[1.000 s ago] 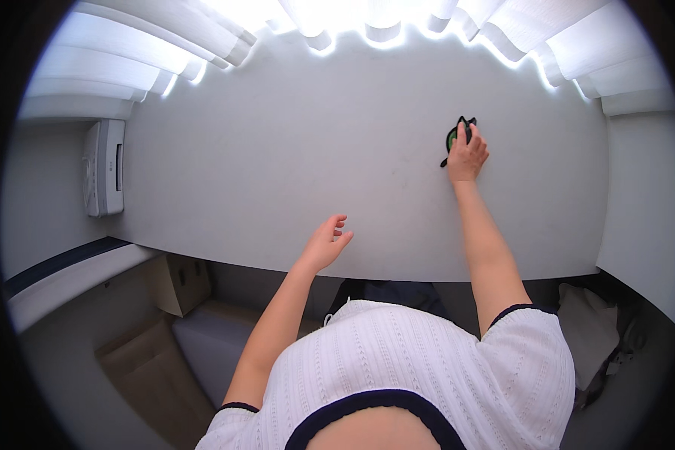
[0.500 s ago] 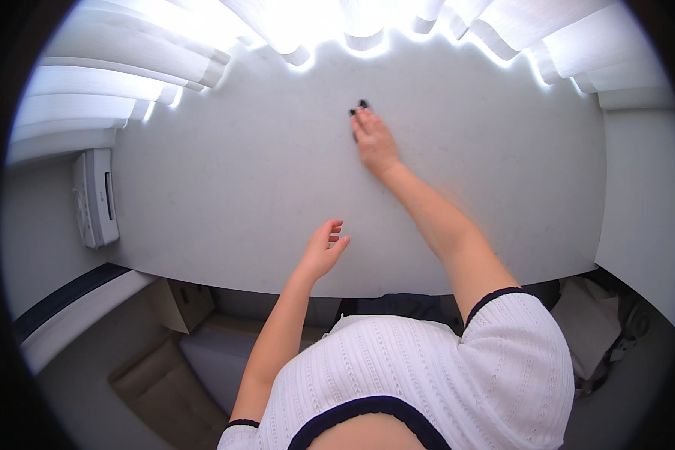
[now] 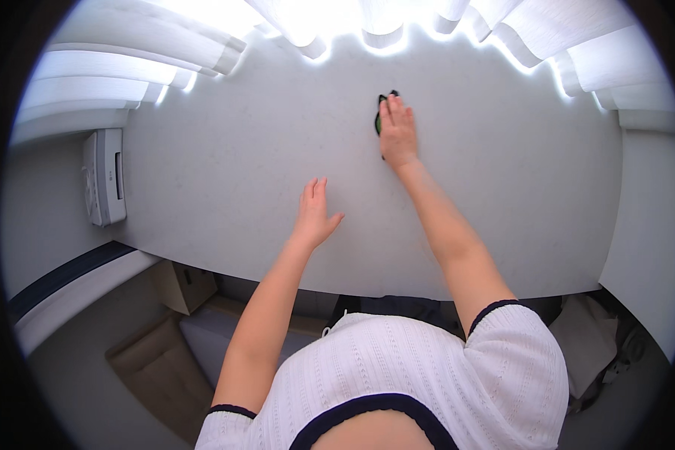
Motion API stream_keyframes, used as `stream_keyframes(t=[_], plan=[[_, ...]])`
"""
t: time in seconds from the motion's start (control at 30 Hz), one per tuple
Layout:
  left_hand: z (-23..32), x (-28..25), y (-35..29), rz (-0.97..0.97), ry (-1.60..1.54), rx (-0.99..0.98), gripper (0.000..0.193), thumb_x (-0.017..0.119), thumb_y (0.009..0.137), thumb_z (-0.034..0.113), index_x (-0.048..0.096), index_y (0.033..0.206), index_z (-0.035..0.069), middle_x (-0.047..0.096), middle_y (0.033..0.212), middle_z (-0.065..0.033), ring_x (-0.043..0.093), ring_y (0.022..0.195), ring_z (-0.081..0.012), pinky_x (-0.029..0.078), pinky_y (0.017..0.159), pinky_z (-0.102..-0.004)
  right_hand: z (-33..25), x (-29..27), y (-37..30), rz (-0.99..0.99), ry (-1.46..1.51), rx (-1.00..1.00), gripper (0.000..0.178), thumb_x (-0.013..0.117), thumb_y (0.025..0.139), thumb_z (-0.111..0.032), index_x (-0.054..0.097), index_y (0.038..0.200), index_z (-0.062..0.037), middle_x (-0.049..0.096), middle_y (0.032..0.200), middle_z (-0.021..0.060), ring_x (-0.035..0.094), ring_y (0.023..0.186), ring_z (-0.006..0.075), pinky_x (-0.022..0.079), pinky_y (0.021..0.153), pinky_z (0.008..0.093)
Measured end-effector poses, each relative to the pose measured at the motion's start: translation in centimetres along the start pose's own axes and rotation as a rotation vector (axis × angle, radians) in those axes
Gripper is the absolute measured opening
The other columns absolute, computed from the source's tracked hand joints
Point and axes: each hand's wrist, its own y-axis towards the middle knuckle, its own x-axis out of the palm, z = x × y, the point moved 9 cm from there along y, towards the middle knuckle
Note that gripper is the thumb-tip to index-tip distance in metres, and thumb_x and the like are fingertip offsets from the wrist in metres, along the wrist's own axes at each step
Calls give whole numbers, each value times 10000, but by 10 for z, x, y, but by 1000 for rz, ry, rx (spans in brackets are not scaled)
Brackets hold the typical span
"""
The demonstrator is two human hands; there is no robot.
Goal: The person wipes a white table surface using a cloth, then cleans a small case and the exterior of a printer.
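Observation:
A small black thing with a green patch and two pointed tips lies on the pale grey table, beyond the table's middle. My right hand rests over it, fingers stretched forward and palm down, pressing it to the top. Most of the thing is hidden, so I cannot tell its kind; its left edge and tips show. Nearer to me and to the left, my left hand holds nothing. Its fingers point away from me, with the thumb spread to the right, over or on the bare tabletop.
White curtains hang along the table's far edge, brightly lit from behind. At the left end stands a white box-shaped device with a dark slot. Below the near edge are a brown cushioned seat and a wooden cabinet.
My left hand has reached farther forward and its curled fingers have straightened. The right hand, with the black thing under it, has shifted slightly right and turned straighter. The whole view has shifted a little.

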Motion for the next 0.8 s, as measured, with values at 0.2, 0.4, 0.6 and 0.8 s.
stream_keyframes(t=[0.2, 0.4, 0.6, 0.8], plan=[[32, -1, 84, -136, 270, -88, 1060, 843, 697, 196, 167, 1495, 24, 158, 1545, -238, 228, 1412, -413, 348, 1106, -476, 212, -100, -15, 230, -254, 364, 546, 524, 912, -116, 361, 1420, 3, 334, 1487, 213, 302, 1392, 373, 256, 1143, 489], [44, 22, 116, -505, 605, -195, 1535, 956, 503, 346, -170, 1503, 51, -122, 1536, -343, -57, 1455, -460, 187, 1167, -508, 298, -112, -4, 246, -372, 672, 536, 499, 891, -81, 376, 1397, 45, 339, 1487, 241, 318, 1391, 368, 247, 1150, 471], [24, 32, 112, -567, 761, -351, 1583, 956, 484, 400, -214, 1489, 43, -199, 1508, -366, -133, 1437, -482, 104, 1164, -550, 93, 0, 94, -5, -103, 54, 522, 475, 872, -86, 434, 1372, 57, 386, 1479, 204, 308, 1414, 323, 212, 1172, 444], [25, 53, 119, -844, 961, -366, 1448, 901, 563, 471, -93, 1525, 43, -71, 1590, -241, -61, 1467, -427, 81, 1184, -510, -133, 82, 75, -329, 255, -664, 406, 499, 915, -120, 544, 1305, -19, 454, 1451, 101, 327, 1413, 229, 244, 1176, 392]])
